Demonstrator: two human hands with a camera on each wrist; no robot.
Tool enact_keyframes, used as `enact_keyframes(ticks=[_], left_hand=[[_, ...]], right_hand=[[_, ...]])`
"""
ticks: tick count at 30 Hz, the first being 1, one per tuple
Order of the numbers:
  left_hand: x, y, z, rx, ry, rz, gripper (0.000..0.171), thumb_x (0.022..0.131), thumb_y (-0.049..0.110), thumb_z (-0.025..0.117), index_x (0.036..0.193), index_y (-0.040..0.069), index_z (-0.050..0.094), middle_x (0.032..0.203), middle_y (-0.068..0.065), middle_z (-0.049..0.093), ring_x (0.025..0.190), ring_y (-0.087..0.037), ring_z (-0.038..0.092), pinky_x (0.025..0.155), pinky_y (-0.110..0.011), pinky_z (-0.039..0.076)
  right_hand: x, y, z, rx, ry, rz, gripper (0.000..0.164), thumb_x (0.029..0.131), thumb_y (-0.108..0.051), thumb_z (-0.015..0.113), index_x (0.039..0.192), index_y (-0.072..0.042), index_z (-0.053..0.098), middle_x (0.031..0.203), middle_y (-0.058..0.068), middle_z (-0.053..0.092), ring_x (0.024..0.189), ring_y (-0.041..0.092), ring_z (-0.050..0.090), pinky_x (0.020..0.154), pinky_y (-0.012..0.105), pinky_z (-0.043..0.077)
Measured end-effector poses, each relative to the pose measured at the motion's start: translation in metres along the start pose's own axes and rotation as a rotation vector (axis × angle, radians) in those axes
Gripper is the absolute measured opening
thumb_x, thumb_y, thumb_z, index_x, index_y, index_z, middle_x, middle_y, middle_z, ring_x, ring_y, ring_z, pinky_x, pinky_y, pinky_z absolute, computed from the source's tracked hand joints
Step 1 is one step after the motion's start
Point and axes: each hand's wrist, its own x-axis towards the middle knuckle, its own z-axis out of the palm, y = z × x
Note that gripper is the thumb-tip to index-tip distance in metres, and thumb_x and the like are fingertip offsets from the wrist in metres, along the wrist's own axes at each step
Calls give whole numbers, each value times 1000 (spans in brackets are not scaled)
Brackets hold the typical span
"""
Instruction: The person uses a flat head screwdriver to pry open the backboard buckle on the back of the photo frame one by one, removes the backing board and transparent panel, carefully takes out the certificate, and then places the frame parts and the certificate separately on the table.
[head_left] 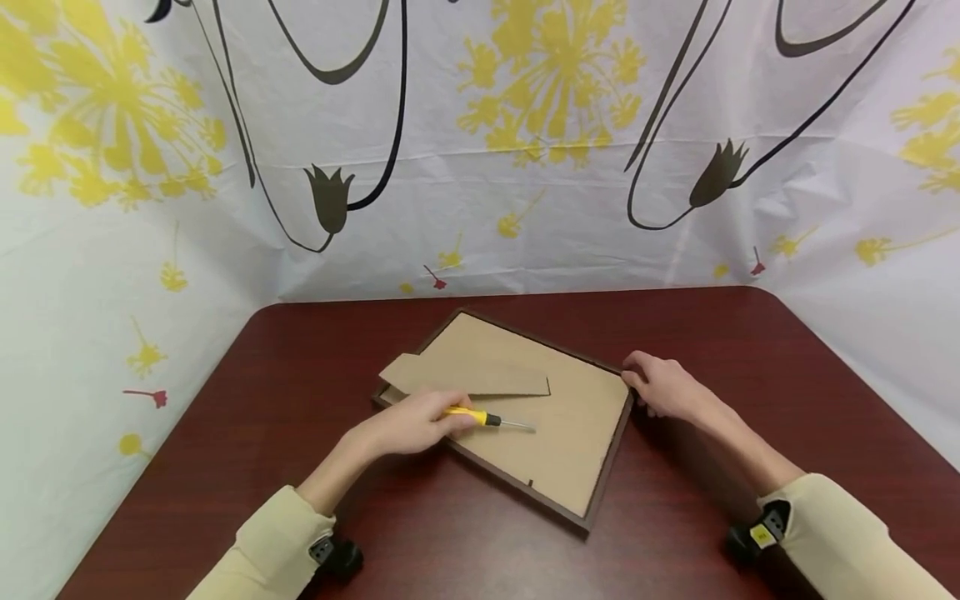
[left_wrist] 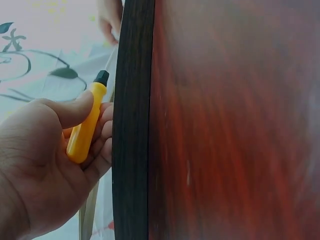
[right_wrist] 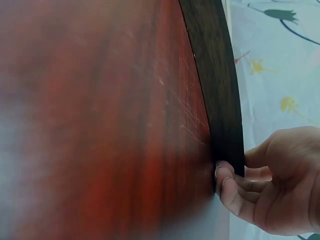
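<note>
A picture frame (head_left: 613,454) lies face down on the table, its dark brown border around a tan backing board (head_left: 570,442). A tan stand flap (head_left: 480,377) sits on the backing's left part. My left hand (head_left: 411,422), by the frame's near left edge, grips a screwdriver (head_left: 471,414) by its yellow handle. The metal shaft points right, over the backing. In the left wrist view, thumb and fingers wrap the screwdriver handle (left_wrist: 86,127) beside the frame's dark side (left_wrist: 132,125). My right hand (head_left: 663,385) pinches the frame's right corner, and its fingertips (right_wrist: 227,187) curl under the border.
The dark red table (head_left: 315,358) has rounded far corners. A white sheet (head_left: 442,200) with yellow flowers and dark stems hangs behind it and along both sides. Each wrist wears a strapped-on black camera, the left camera (head_left: 341,558) and the right camera (head_left: 742,546).
</note>
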Motion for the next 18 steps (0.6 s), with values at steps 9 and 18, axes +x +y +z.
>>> enact_keyframes(ticks=[9, 18], left_hand=[[1, 23, 11, 16, -31, 57, 14, 105, 27, 57, 95, 18, 61, 75, 10, 53, 69, -5, 49, 69, -25, 45], [-2, 22, -4, -47, 63, 5, 17, 106, 27, 56, 106, 12, 64, 80, 6, 53, 73, -10, 50, 69, -28, 45]], right_hand=[[28, 1, -1, -69, 38, 8, 32, 107, -13, 48, 128, 12, 48, 76, 10, 61, 58, 18, 58, 61, 37, 49], [13, -6, 1, -18, 30, 94, 46, 105, -21, 51, 131, 14, 39, 72, 9, 58, 59, 18, 58, 59, 35, 48]])
